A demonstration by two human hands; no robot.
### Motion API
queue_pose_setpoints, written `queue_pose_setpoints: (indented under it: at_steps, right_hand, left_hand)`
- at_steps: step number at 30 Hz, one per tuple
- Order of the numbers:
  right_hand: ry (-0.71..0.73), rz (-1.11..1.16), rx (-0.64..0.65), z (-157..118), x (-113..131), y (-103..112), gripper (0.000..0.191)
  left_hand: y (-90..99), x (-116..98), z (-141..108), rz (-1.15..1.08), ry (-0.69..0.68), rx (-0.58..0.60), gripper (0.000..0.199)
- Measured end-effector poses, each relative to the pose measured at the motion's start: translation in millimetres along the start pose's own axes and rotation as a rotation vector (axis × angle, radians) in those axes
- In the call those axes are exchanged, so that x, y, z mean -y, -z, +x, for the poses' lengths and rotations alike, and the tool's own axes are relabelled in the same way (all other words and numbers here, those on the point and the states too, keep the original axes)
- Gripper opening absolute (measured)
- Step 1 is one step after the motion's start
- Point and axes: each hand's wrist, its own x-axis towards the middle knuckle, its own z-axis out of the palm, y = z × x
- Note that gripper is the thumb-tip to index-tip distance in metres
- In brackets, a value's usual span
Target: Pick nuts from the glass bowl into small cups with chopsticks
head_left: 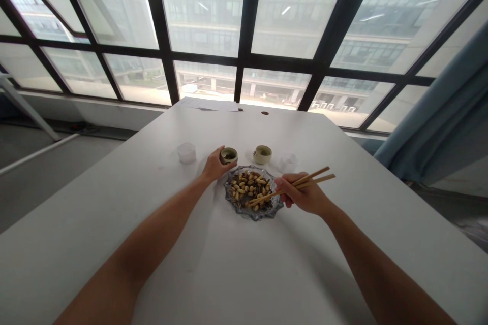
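Observation:
A clear glass dish (pixel 256 217) with a scalloped rim stands on the white table, holding several nuts in shells (pixel 249 183) and dark seeds. My right hand (pixel 301 193) is closed around a pair of wooden chopsticks (pixel 315 180), whose tips reach down among the nuts near the front of the dish. Behind the dish's left side, my left hand (pixel 218 165) grips a small green-brown cup (pixel 229 155) between thumb and fingers; something dark lies inside it. A second, paler green cup (pixel 262 154) stands upright behind the dish, touched by neither hand.
A translucent plastic cup (pixel 186 153) stands left of my left hand, and another clear container (pixel 287 162) is behind my right hand. Papers (pixel 208 105) lie at the table's far edge, before the windows. A blue curtain (pixel 438 117) hangs at the right.

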Motion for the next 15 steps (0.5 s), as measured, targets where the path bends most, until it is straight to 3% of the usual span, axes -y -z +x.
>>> queue_pose_setpoints:
  at_steps: [3, 8, 12, 15]
  right_hand:
    - [-0.018, 0.082, -0.108, 4, -5, 1, 0.054]
    - [-0.132, 0.433, -0.457, 22, -36, 13, 0.053]
    - [-0.263, 0.636, -0.543, 33, -62, 22, 0.045]
    - [-0.332, 0.736, -0.574, 34, -67, 24, 0.040]
  left_hand:
    - [-0.5, 2, 0, -0.008, -0.003, -0.003, 0.085]
    - [-3.3, 5, 1, -0.021, 0.005, -0.012, 0.085]
    - [-4.7, 7, 1, -0.029, 0.026, -0.003, 0.086]
    - [-5.1, 8, 1, -0.034, 0.029, 0.007, 0.088]
